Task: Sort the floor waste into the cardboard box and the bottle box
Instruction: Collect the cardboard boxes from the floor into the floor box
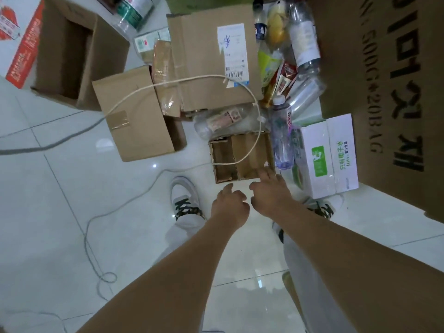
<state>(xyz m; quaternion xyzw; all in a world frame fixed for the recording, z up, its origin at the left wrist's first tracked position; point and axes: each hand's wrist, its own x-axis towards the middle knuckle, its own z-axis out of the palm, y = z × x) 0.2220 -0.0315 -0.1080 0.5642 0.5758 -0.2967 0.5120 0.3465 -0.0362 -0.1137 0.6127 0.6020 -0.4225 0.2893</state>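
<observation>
A small open brown cardboard tray (pixel 242 157) lies on the white tiled floor just ahead of my hands. My right hand (pixel 270 192) hovers at its near right corner, fingers spread, holding nothing. My left hand (pixel 230 204) is beside it, loosely curled and empty, short of the tray. A clear plastic bottle (pixel 223 122) lies beyond the tray, and a purple-tinted bottle (pixel 282 134) lies to its right. A white carton with green print (pixel 328 156) rests at the right. Several bottles and wrappers (pixel 290 51) are piled further back.
A large brown box with black lettering (pixel 394 92) fills the right side. An open brown box (pixel 72 51) stands at the far left, a taped carton (pixel 137 114) and a flattened box with a label (pixel 211 58) lie in between. A white cord (pixel 134 198) loops across the floor and tray.
</observation>
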